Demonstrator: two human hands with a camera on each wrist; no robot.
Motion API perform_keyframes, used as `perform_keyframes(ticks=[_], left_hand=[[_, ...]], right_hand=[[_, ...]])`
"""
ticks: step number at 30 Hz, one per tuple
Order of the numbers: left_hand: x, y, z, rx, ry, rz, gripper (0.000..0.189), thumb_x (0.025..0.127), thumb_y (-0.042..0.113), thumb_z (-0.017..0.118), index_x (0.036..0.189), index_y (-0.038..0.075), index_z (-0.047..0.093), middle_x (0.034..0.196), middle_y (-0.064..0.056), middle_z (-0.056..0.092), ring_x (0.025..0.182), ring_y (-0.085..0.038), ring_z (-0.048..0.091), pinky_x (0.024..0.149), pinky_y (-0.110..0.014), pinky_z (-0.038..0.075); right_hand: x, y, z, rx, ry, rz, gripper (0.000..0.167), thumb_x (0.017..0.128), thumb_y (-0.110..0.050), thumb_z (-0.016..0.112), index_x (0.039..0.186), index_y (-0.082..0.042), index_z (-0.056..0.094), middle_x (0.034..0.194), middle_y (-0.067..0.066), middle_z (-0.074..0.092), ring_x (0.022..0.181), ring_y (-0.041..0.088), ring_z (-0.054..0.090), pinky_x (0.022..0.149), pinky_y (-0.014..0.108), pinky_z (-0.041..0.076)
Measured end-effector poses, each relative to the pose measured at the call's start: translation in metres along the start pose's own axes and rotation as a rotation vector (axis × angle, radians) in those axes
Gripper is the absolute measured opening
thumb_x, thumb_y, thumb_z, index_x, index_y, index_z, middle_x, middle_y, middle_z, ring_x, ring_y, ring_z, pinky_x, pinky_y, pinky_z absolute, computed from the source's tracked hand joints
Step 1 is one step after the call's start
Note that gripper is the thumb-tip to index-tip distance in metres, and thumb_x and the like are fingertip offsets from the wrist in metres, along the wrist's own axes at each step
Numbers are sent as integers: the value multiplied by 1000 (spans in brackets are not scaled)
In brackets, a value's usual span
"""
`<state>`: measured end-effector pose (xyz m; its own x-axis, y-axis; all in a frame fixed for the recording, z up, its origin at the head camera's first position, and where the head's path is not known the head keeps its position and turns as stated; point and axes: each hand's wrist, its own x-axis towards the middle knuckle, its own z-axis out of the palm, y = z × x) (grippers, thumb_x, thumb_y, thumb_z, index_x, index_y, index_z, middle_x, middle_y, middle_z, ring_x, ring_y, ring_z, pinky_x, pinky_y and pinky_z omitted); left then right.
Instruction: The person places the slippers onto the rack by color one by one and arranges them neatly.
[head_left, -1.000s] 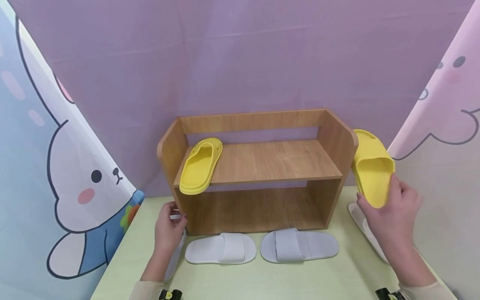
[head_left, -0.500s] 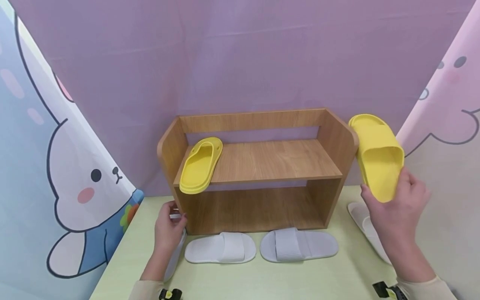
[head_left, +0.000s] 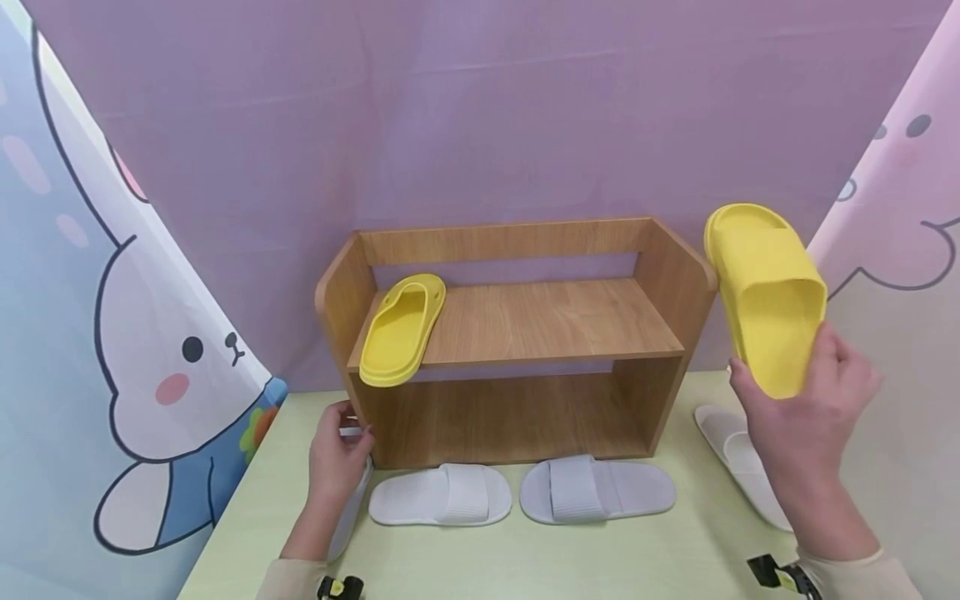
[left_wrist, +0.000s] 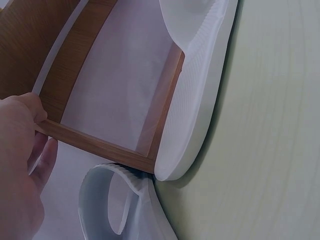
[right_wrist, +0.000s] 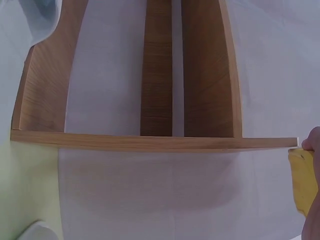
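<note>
My left hand [head_left: 339,462] pinches the front edge of the left side panel of a small two-tier wooden shoe rack [head_left: 555,321]. Thumb and fingers lie on either side of that panel in the left wrist view. Raised beside the rack's right side is a yellow slipper [head_left: 772,267], toe end up, and my right hand [head_left: 813,417] grips it by the heel end. Only a sliver of this slipper shows at the right edge of the right wrist view. A second yellow slipper [head_left: 397,342] lies on the upper shelf at the left, its heel end towards me.
In front of the rack, a white slipper [head_left: 408,500] and a light grey slipper [head_left: 637,489] lie on the pale table [head_left: 525,567]. Another grey slipper [head_left: 351,518] is partly hidden by my left forearm. A white slipper [head_left: 742,462] lies right of the rack. Purple cloth [head_left: 510,108] hangs behind.
My right hand has moved up and slightly right with the yellow slipper, whose toe end now stands above the rack's side panel. The left hand and the rack stay in place.
</note>
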<state>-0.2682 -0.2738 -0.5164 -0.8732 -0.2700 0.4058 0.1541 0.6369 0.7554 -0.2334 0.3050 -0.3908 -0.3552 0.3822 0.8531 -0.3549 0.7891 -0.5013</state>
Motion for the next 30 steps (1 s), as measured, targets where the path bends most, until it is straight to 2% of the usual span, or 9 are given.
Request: perform_keyframes(ticks=[2,7,9,11,13,17,23,28,30], left_hand=[[0,0,0,-5,0,2,51,98,1,79,143,6,55,126,-12,65,114,-32,70,89,-40,68],[0,1,0,-8,-1,-4,51,98,1,79,142,6,55,126,-12,65,114,-33,71,90,-44,68],[0,1,0,-6,-4,-9,51,98,1,78,143,6,55,126,-12,65,114,-33,71,90,-43,68],[0,1,0,-4,-7,-12,51,99,2,78,143,6,54,127,-12,65,115,-33,70,90,-43,68],[0,1,0,-8,-7,-14,50,99,2,78,143,7,54,127,-12,65,115,-32,70,91,-43,68],[0,1,0,-20,-4,-7,51,98,0,78,143,5,54,127,-13,65,115,-33,70,91,-46,67],[1,0,1,-28,-3,-7,51,98,-1,77,144,5,54,128,-14,64,115,-33,69,93,-49,67],[0,0,2,-26,-2,-3,52,98,-1,78,144,5,54,128,-14,64,116,-33,69,93,-51,66],[0,-1,2,-26,-1,1,52,98,-1,78,144,4,54,128,-14,64,116,-33,69,93,-51,66]], right_hand=[[1,-2,-1,2,7,-15,93,73,-26,90,158,-5,58,133,31,55,129,0,25,106,45,30],[5,-6,-3,17,36,-26,93,73,-32,89,159,-9,59,134,-20,46,129,-1,26,107,44,30],[5,-10,-4,28,45,-26,94,73,-34,88,159,-10,60,133,-28,37,130,-1,27,108,43,30],[6,-17,-4,29,53,-43,93,73,-37,86,157,-7,61,133,-19,48,130,5,32,111,42,28],[6,-26,-3,39,64,-66,92,72,-39,83,154,-3,62,128,4,62,128,18,41,112,42,27],[4,-47,1,74,93,-123,91,72,-41,78,149,5,63,123,47,55,119,45,46,111,45,27],[-4,-47,11,100,56,-135,92,75,-43,79,154,-1,62,127,46,54,129,23,42,106,46,37],[-11,-43,21,123,14,-149,95,75,-46,81,156,-2,60,131,45,54,126,57,44,107,45,40],[-13,-45,25,136,1,-162,94,75,-45,82,155,0,60,130,45,54,124,59,44,106,44,39]])
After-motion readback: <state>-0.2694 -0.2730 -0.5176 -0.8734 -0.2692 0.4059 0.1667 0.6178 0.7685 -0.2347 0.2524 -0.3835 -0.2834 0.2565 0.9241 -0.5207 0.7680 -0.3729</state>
